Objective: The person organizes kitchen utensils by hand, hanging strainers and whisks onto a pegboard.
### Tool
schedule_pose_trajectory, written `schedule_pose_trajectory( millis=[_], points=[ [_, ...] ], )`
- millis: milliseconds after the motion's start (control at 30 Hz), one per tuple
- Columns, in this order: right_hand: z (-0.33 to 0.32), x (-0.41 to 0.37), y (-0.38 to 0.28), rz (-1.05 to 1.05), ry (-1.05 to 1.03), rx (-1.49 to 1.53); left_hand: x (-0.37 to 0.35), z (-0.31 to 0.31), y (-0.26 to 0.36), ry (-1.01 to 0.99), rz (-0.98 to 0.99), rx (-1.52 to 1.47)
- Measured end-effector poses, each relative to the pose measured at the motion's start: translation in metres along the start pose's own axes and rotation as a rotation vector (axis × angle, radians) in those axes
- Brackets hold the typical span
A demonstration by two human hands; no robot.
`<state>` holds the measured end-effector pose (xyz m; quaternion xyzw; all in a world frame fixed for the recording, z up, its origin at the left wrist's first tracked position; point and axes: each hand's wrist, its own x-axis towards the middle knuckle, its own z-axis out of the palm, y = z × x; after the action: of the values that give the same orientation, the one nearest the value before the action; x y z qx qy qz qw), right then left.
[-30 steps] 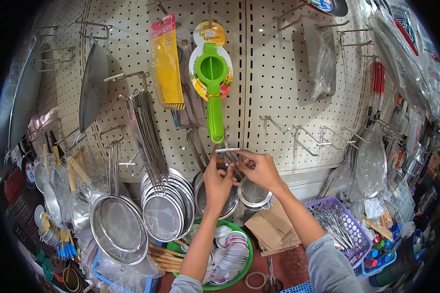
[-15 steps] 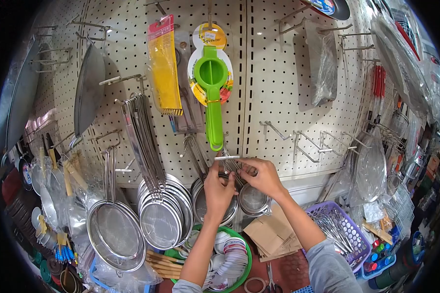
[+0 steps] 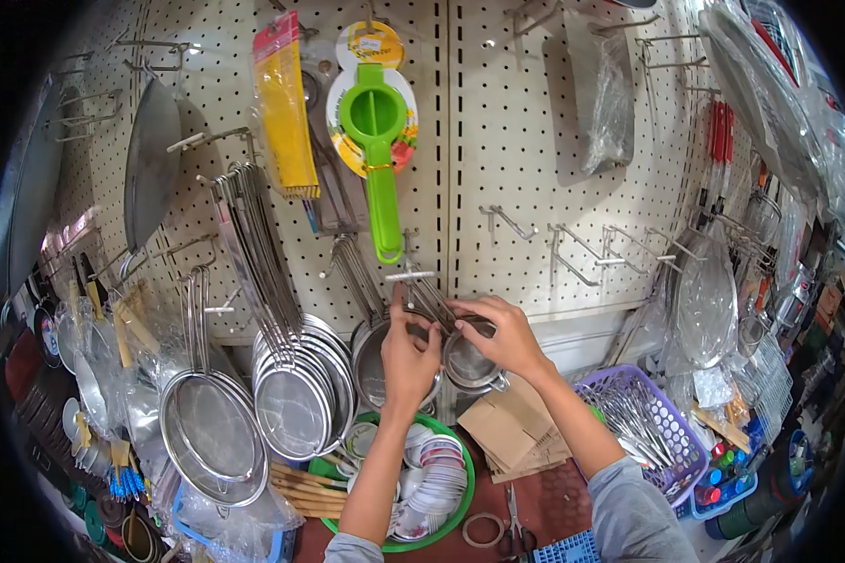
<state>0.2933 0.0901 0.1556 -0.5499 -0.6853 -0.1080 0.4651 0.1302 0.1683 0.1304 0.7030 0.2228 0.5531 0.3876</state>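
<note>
Small mesh strainers [image 3: 469, 364] hang by their wire handles from a peg hook [image 3: 411, 277] low on the pegboard. My right hand [image 3: 503, 340] is closed at the handle end of these strainers, thumb and fingertips pinched on them. My left hand [image 3: 410, 361] is just to the left, its index finger raised to the hook and its other fingers curled. What those curled fingers hold, if anything, is hidden. Behind my left hand hangs a group of medium strainers [image 3: 370, 361]. A green lemon squeezer [image 3: 376, 131] on a card hangs above the hook.
Larger strainers [image 3: 291, 413] hang to the left. Below are a green basin [image 3: 468, 497] of small dishes, brown cardboard pieces [image 3: 507, 422], scissors [image 3: 514, 525] and a tape roll [image 3: 483, 530]. A purple basket [image 3: 690, 450] of metal utensils stands at right. Bare hooks [image 3: 573, 258] jut from the pegboard.
The view has shifted, so the wall goods appear higher and farther left. My right hand has closed onto the small strainers, which have swung a little. My left hand stays by the hook.
</note>
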Motion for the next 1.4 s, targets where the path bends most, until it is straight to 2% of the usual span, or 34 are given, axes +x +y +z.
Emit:
schedule_pose_trajectory(
  millis=[233, 400, 533, 633, 733, 833, 1067, 1167, 1400],
  points=[
    [-0.024, -0.063, -0.006, 0.013, 0.066, 0.045, -0.043, 0.015, 0.006, -0.009, -0.002, -0.033],
    [-0.050, -0.120, -0.001, 0.044, 0.024, 0.139, -0.083, 0.039, 0.010, -0.068, 0.007, 0.043],
    [-0.072, -0.170, 0.004, 0.094, 0.013, 0.182, -0.121, 0.067, 0.020, -0.185, -0.076, 0.015],
    [-0.090, -0.214, 0.008, 0.166, -0.017, 0.179, -0.151, 0.097, 0.024, -0.240, -0.041, 0.070],
    [-0.109, -0.255, 0.010, 0.196, -0.015, 0.166, -0.184, 0.127, 0.025, -0.358, -0.101, -0.009],
    [-0.127, -0.296, 0.014, 0.335, -0.016, 0.274, -0.214, 0.156, 0.028, -0.458, -0.085, -0.031],
    [-0.154, -0.393, 0.048, 0.468, -0.050, 0.190, -0.273, 0.218, 0.013, -0.629, -0.108, -0.099],
    [-0.171, -0.418, 0.051, 0.562, -0.069, 0.171, -0.288, 0.239, 0.019, -0.703, -0.183, -0.102],
    [-0.198, -0.466, 0.074, 0.705, -0.106, 0.028, -0.313, 0.290, -0.008, -0.796, -0.104, -0.087]
  ],
)
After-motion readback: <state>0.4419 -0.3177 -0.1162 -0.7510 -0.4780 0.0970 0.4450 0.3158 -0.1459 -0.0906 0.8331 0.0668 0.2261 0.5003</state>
